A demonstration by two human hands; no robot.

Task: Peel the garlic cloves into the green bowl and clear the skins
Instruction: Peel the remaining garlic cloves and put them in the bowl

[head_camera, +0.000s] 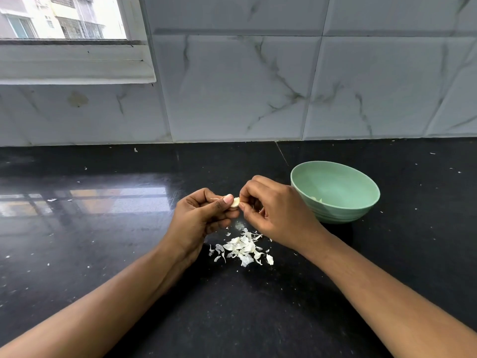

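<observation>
item, nearest: heap of papery skins (242, 248) lying loose on the black counter (103, 254), not yet cleared; stray flecks lie scattered wider.
item, above the heap: left hand (204, 218) pinching one garlic clove (235, 202) between thumb and fingertips; right hand (273, 215) nipping the clove's other end, fingers curled (peeling, by the look of it).
item, beyond, to the right: green bowl (343, 213), a few pale peeled pieces (317, 199) low inside.
judgement: well under way; left to do are this clove and the sweeping-up. no other unpeeled cloves in sight.

Tabletop (103, 241) layout
Clove (235, 202) between left hand (204, 215) and right hand (273, 210), frame centre; bowl (343, 215) just right; skins pile (242, 248) below them.
</observation>
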